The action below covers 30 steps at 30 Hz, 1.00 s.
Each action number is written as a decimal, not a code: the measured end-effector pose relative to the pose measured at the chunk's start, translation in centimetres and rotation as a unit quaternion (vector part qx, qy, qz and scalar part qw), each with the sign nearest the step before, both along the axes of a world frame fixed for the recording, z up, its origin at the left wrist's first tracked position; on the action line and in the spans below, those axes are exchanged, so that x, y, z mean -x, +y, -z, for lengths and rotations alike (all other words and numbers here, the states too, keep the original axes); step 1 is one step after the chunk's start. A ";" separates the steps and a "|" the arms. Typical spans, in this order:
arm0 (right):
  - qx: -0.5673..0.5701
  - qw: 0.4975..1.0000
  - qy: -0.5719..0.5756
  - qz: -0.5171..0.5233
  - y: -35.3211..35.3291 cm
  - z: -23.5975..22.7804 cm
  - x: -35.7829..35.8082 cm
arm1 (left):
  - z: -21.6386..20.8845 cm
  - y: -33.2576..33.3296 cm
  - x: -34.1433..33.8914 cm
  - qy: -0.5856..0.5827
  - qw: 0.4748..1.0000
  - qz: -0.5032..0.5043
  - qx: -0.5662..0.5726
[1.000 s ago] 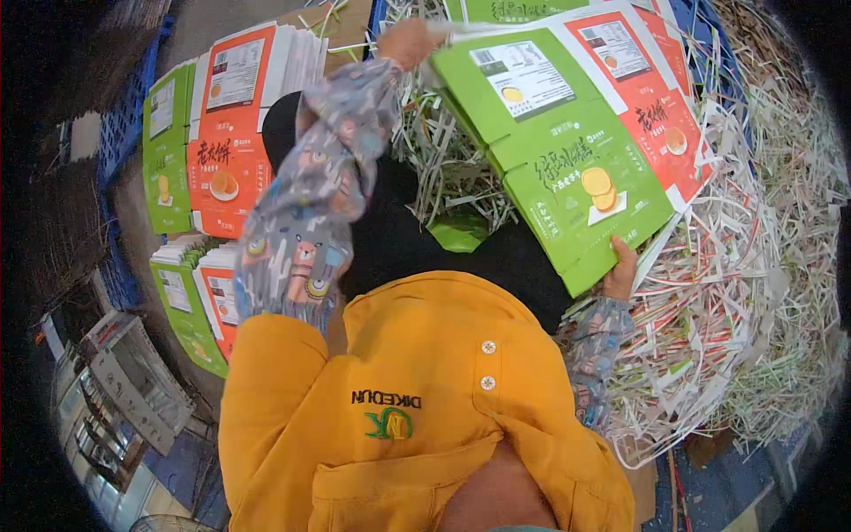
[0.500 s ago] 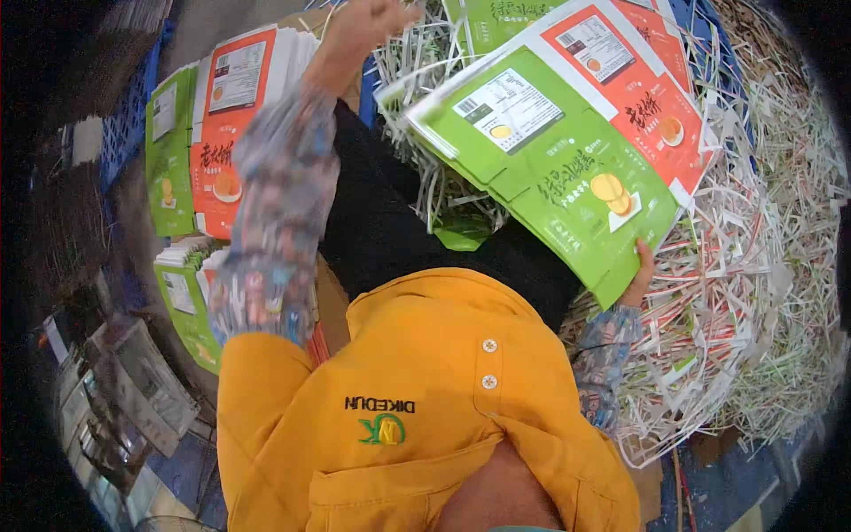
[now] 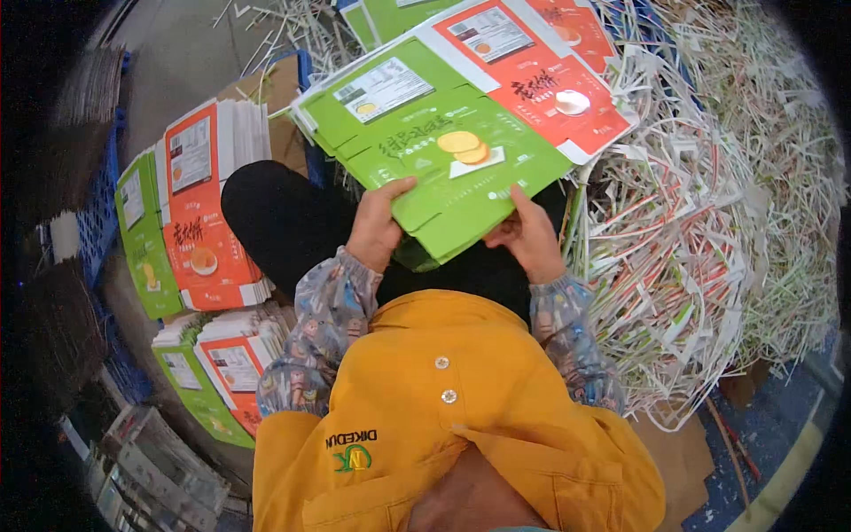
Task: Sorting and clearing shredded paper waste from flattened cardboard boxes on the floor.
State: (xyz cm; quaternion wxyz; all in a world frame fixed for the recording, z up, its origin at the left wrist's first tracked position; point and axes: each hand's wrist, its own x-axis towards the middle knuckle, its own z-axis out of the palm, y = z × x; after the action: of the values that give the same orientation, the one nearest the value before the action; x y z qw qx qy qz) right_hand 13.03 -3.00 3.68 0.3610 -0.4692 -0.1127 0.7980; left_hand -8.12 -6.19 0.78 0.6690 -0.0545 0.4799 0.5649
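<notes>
A flat printed cardboard box sheet [image 3: 417,160], green on one part and orange-red on the other, lies tilted over my lap. My left hand [image 3: 379,226] grips its near left edge, thumb on top. On the near right edge my right hand [image 3: 530,235] pinches the green part, the thumb on the printed face and the other fingers partly underneath. More sheets of the same print [image 3: 567,27] show beyond its far edge.
Stacks of matching green and orange-red sheets [image 3: 191,204] stand at my left, with a lower stack [image 3: 232,355] nearer me. A large heap of shredded paper strips [image 3: 674,239] fills the right. Blue plastic crates [image 3: 102,191] stand at the far left.
My left hand has come down from the upper middle to the sheet's near left edge and taken hold. The sheet has shifted left, my right hand moving left with it.
</notes>
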 end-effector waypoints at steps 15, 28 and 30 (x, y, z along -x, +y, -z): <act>-0.147 0.975 -0.017 0.168 12.5 6.6 -9.2 | 0.6 -1.6 3.4 0.047 0.997 0.024 -0.047; -0.328 0.884 -0.303 0.139 11.7 4.1 -7.9 | -9.1 2.3 2.9 0.279 0.931 0.195 -0.129; -0.231 0.924 -0.226 0.203 12.0 2.7 -10.0 | -8.6 0.8 7.7 0.165 0.978 0.102 -0.075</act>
State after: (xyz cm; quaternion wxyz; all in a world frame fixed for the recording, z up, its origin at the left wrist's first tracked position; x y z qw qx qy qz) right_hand 22.99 8.99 0.94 0.5788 -0.5538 -0.2743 0.5321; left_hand -15.83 -5.42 9.39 0.6371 0.1391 0.5427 0.5294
